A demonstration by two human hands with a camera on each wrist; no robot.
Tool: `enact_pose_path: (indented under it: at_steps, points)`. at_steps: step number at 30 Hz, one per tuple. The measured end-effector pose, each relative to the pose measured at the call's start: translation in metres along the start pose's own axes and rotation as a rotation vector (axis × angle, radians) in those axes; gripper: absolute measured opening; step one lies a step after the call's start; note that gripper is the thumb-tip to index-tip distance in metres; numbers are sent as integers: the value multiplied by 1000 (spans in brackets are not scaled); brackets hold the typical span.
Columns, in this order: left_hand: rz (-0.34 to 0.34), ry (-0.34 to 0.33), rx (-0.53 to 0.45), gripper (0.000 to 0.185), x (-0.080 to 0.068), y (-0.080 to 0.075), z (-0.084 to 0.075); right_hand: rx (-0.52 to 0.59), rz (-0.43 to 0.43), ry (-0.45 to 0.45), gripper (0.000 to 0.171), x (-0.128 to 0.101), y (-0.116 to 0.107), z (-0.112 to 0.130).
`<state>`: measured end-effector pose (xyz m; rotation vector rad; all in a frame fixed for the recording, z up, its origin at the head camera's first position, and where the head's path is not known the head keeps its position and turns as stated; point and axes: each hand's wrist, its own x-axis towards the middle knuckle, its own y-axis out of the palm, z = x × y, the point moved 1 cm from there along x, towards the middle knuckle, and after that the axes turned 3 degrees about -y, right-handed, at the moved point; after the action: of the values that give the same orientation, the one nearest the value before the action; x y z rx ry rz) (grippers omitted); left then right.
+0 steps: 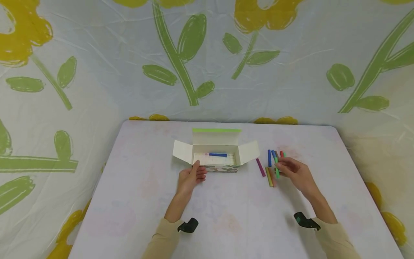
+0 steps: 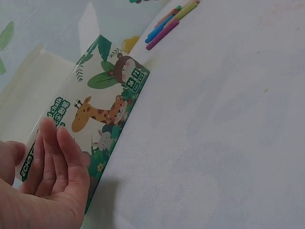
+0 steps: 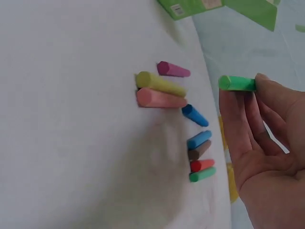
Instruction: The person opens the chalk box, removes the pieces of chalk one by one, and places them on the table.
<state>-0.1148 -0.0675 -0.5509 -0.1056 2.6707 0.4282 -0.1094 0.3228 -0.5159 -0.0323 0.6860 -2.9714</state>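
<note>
An open paperboard chalk box [image 1: 223,169] with printed animals stands on the table, its flaps spread outward. A blue chalk stick [image 1: 218,155] lies inside it. My left hand [image 1: 188,181] grips the box's front wall near its left corner, thumb over the rim and fingers against the printed face [image 2: 95,112]. To the right of the box, my right hand [image 1: 299,176] pinches a green chalk stick [image 3: 238,83] between thumb and fingertips, raised above the table. Below it lie a purple chalk stick [image 3: 174,69], a yellow one [image 3: 162,86] and a pink one [image 3: 162,98].
Farther back on the right lie more chalk sticks: two blue, with one blue stick [image 3: 195,116] nearest the pink one, plus a brown [image 3: 200,150], a red [image 3: 202,165] and another green stick [image 3: 203,174]. A flower-printed curtain [image 1: 129,90] surrounds the white table [image 1: 226,223].
</note>
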Motion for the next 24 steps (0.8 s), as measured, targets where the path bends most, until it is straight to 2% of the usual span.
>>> enact_pose_path:
  at_steps: [5,9,14,19,24]
  points:
    - [-5,-7,12,49,0,0,-1,-109,-24,30,42,-9,0,-20]
    - [-1,-10,7,50,-1,-1,-1,-142,-24,68,43,-14,1,-30]
    - [-5,-14,5,46,0,-1,-1,-163,-37,65,39,-15,5,-33]
    - [-8,-14,0,47,0,-1,-1,-239,-66,56,37,-14,10,-29]
    - [-1,-13,-1,52,0,-1,0,-275,-45,62,36,-13,12,-24]
